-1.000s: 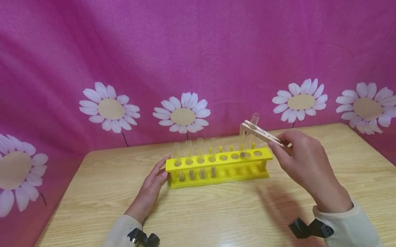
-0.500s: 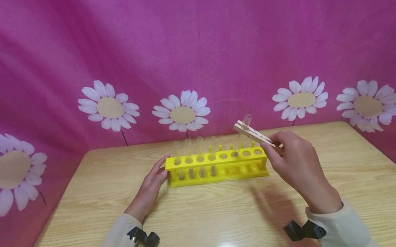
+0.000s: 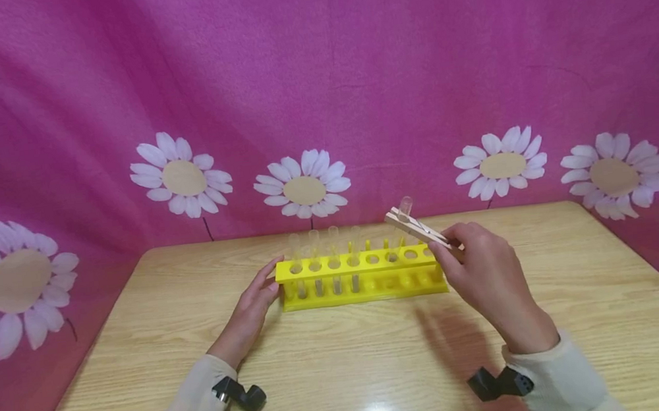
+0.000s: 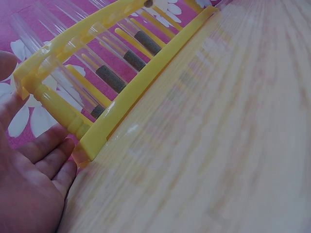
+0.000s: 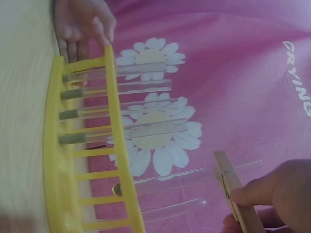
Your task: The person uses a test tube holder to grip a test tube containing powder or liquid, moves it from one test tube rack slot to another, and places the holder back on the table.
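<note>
Right hand (image 3: 488, 283) covers the right end of the yellow test tube rack (image 3: 365, 269) in the head view; it pinches a clothespin-style wooden clamp (image 3: 418, 229) gripping a tilted test tube (image 5: 170, 181), dark bottom at the sixth hole from left, can't tell how far in. Pale rod shape (image 5: 177, 209) alongside, unclear. Left hand (image 3: 251, 315) has loose fingers against the rack's left end, partly cropped in its wrist view. Four more tubes (image 3: 334, 248) occupy the leftmost holes. Wood-grain table (image 3: 345, 363), front glare; pink daisy backdrop (image 3: 387, 61) behind and at sides, lettering (image 5: 297, 77) cropped. Rack sits short of the far edge; tabletop extends past both ends and in front.
</note>
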{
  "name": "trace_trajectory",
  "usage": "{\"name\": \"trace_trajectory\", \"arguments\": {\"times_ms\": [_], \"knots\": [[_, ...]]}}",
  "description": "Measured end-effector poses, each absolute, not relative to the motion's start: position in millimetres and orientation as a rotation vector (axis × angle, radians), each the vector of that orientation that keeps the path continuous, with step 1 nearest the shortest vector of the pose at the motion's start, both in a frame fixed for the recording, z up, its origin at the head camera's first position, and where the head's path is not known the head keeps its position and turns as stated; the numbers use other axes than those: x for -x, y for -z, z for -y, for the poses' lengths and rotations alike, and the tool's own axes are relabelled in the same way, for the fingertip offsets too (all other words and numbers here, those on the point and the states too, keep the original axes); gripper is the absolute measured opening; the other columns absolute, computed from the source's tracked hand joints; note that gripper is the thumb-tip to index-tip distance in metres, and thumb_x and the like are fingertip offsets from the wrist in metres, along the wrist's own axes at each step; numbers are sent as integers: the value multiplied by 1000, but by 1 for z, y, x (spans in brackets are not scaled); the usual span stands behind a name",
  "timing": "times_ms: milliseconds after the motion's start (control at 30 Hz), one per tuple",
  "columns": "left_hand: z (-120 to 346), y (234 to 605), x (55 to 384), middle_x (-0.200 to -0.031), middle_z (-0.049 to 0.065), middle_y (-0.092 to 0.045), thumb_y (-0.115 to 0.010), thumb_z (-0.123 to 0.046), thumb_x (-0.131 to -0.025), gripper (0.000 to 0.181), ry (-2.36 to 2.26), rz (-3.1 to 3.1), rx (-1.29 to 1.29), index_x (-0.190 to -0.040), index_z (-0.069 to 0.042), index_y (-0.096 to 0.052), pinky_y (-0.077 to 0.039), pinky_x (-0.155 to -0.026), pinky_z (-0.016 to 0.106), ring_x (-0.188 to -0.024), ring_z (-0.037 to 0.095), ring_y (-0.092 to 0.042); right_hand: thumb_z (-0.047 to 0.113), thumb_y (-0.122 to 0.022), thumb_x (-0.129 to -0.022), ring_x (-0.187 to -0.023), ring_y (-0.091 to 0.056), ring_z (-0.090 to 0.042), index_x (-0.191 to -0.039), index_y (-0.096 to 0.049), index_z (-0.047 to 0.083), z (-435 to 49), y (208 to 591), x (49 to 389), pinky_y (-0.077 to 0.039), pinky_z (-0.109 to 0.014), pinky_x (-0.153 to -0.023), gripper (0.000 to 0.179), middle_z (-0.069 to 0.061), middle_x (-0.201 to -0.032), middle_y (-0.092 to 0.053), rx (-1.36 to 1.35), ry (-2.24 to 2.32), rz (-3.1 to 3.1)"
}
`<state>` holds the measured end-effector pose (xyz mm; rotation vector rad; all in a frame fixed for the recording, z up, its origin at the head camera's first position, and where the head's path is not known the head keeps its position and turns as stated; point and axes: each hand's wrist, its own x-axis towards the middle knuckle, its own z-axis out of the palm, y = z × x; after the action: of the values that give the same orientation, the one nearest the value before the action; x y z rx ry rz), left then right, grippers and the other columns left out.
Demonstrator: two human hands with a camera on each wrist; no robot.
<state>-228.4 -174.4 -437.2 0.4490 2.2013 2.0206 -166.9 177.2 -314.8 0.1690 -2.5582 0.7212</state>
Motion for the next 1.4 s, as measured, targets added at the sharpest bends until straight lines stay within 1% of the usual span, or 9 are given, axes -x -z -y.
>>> {"name": "trace_trajectory", "arguments": {"times_ms": [167,367,500,767,1000,1167,1400], "knots": [[175,438,227,-156,-1,-28,-41,-31,-103,49,-2003,-2214,-415,-151,-26,-32,-21,-116,51,-137,26,-34,19,-72,-87,-64,-50,-22,-96,-68,0,-175,320,168,-44,-29,-53,21,-10,-80,-60,-155,-712,2596],[175,437,228,-156,-1,-28,-42,-33,-102,51,-2006,-2224,-437,-151,-24,-31,-22,-115,50,-137,27,-34,20,-71,-88,-64,-50,-22,-96,-69,0,-174,323,172,-43,-31,-55,22,-10,-80,-61,-161,-701,2618],[175,438,228,-156,-1,-29,-42,-32,-103,50,-1998,-2232,-437,-151,-25,-31,-22,-115,51,-135,27,-36,20,-70,-88,-65,-50,-23,-98,-69,0,-173,324,173,-44,-30,-54,22,-10,-81,-61,-135,-725,2662],[175,438,230,-155,-1,-29,-42,-32,-103,49,-1998,-2226,-419,-150,-27,-33,-22,-116,50,-136,27,-35,21,-70,-88,-63,-49,-21,-95,-69,1,-173,328,175,-41,-30,-53,21,-8,-78,-59,-144,-714,2683],[175,438,229,-156,1,-28,-42,-31,-103,49,-2010,-2218,-444,-151,-25,-32,-22,-115,51,-136,27,-35,19,-70,-87,-60,-47,-21,-95,-69,0,-173,329,177,-39,-29,-50,21,-7,-73,-58,-150,-711,2711],[174,437,228,-156,2,-28,-42,-31,-103,50,-2034,-2202,-469,-151,-23,-32,-22,-115,51,-136,28,-35,19,-70,-87,-61,-48,-22,-96,-69,0,-172,331,178,-41,-29,-51,21,-7,-75,-59,-146,-698,2736],[174,437,228,-156,1,-29,-42,-30,-103,49,-2023,-2210,-451,-151,-24,-32,-22,-115,50,-137,27,-34,19,-71,-86,-63,-50,-22,-96,-69,0,-172,334,180,-42,-29,-54,21,-9,-78,-62,-135,-673,2779]]}}
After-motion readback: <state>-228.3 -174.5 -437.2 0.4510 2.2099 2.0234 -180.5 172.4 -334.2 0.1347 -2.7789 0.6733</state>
